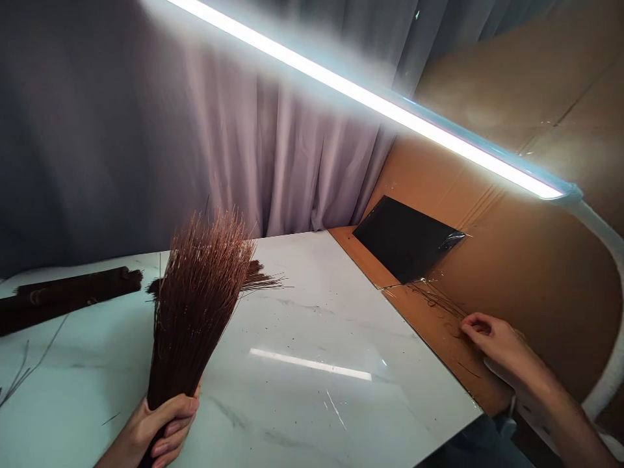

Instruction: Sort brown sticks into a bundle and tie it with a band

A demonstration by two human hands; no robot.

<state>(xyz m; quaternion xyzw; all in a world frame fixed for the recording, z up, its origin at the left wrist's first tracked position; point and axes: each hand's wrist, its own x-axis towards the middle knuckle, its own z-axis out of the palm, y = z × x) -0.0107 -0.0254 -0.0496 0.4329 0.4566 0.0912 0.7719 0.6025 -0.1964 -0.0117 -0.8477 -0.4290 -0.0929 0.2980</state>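
The left hand (168, 426) is raised from the bottom edge, its fingers wrapped firmly around the lower end of a bundle of thin bristles (197, 312). This bundle stands almost upright over the left part of the white table (292, 403), leaning slightly rightward; it is dark brown below, and spreads into reddish, uneven tips. The right hand (497, 338) reaches over the cardboard (433, 331), thumb and forefinger brought together near loose strands (436, 299); whether they pinch one, I cannot tell.
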